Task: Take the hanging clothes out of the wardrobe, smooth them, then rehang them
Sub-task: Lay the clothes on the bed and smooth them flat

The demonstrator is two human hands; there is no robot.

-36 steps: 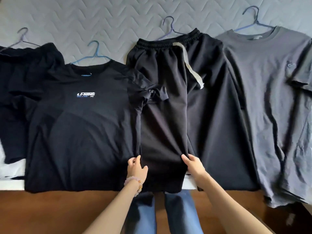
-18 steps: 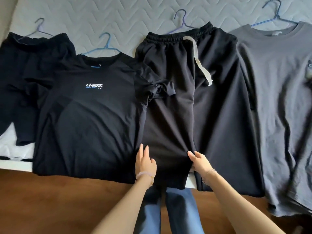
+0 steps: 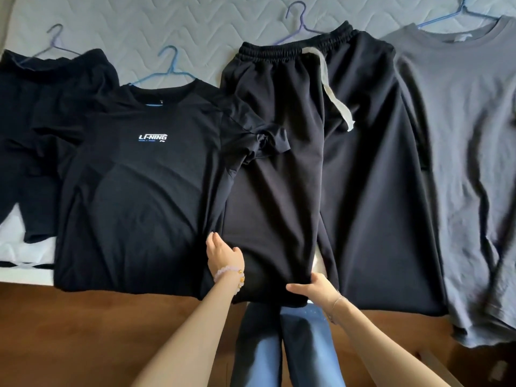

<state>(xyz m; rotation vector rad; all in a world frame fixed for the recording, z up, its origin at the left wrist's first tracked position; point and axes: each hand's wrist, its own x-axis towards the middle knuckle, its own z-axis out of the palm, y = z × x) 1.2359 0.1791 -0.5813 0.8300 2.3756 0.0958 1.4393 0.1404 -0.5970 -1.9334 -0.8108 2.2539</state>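
Black trousers [image 3: 349,191] with a cream drawstring lie flat on the bed, on a purple hanger [image 3: 300,22]. My left hand [image 3: 223,255], wearing a bead bracelet, rests with straight fingers on the left edge of the trousers' left leg, beside the black logo T-shirt [image 3: 139,191]. Lower down, my right hand [image 3: 314,287] pinches the hem of that same leg at its right corner, thumb lying on top of the fabric. The T-shirt's right sleeve overlaps the trousers' left leg.
Black shorts [image 3: 42,121] on a hanger lie at the far left and a grey T-shirt [image 3: 460,163] on a blue hanger at the right. All lie on a quilted mattress [image 3: 167,20]. A brown wooden bed edge [image 3: 83,331] runs along the front, with my jeans-clad legs below.
My right hand slid down the leg's right edge to the hem and took hold of it. My left hand stayed at the leg's left edge.
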